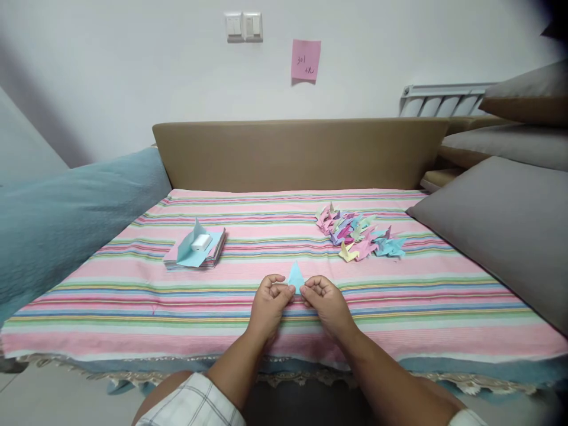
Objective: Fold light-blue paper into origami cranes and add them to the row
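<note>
Left hand (269, 305): thumb and fingertips closed in a pinch, other fingers curled, gripping the lower left of a small blue paper (296, 276). Right hand (327, 305): matching pinch on the lower right edge. Neither has hold of anything else that shows.

The paper sits between the hands, just above or on the striped cloth (133, 331); contact cannot be told. Tip points away from the person. It is folded down to a narrow kite or triangle; layers too small to count. No neck, wings or tail on it, so I judge this piece partway: base shape made, final shaping not yet done.

Beyond the right hand, well apart: a pile (366, 244) of folded paper birds in pink, purple, yellow, green and blue, crowded together. These look finished; too overlapped to count.

Beyond the left hand, well apart: a stack (174, 254) of flat paper, pink and blue on top. A creased blue sheet (186, 252) stands partly raised there, with a white block (201, 242) resting by it. Plenty of paper unfolded, by the stack's thickness.
</note>
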`<action>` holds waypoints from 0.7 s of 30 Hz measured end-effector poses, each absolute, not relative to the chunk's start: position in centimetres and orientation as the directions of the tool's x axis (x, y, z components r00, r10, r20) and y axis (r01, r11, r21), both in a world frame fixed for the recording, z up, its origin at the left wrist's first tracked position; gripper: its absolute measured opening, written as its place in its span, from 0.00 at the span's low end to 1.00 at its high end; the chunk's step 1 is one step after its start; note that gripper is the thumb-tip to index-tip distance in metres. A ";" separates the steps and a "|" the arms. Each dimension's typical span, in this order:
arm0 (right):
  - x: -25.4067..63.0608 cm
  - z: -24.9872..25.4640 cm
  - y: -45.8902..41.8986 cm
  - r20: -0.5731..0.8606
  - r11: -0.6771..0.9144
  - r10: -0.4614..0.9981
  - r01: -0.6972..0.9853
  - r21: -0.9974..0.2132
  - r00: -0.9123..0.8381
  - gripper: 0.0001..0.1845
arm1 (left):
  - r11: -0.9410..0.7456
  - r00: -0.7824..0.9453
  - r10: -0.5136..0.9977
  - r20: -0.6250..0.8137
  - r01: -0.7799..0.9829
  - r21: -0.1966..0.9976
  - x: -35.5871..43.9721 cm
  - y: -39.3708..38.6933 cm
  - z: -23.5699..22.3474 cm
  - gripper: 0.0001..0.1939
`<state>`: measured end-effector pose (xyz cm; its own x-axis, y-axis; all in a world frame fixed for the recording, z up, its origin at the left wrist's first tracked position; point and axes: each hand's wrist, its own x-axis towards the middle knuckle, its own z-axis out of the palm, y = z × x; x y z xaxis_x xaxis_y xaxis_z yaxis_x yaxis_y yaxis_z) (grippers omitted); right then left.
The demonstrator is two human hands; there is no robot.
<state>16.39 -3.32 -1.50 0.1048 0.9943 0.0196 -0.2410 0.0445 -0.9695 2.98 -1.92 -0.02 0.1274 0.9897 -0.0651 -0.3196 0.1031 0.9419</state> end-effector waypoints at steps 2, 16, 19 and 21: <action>16.3 -1.6 -3.3 0.005 0.037 0.992 -0.258 -0.965 0.123 0.20 | 0.113 0.124 0.989 -0.077 -0.317 0.942 3.0 -2.0 0.0 0.25; 16.2 -1.6 -3.6 -0.023 -0.022 1.000 -0.241 -0.970 0.002 0.20 | 0.008 0.134 0.991 0.023 -0.231 0.973 3.5 -2.8 0.3 0.27; 16.4 -1.1 -3.8 0.018 0.014 0.999 -0.127 -0.992 -0.027 0.19 | 0.023 0.153 0.988 0.018 -0.258 0.966 3.2 -2.8 0.6 0.27; 16.4 -0.6 -4.0 0.043 0.040 0.996 -0.040 -0.998 -0.078 0.18 | 0.039 0.181 0.983 0.007 -0.252 0.967 2.9 -2.6 0.7 0.23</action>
<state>16.44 -4.01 -0.64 -0.0778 0.9960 0.0430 -0.0399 0.0399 -0.9984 2.91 -2.58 0.71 0.1814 0.9834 0.0074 -0.2524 0.0393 0.9668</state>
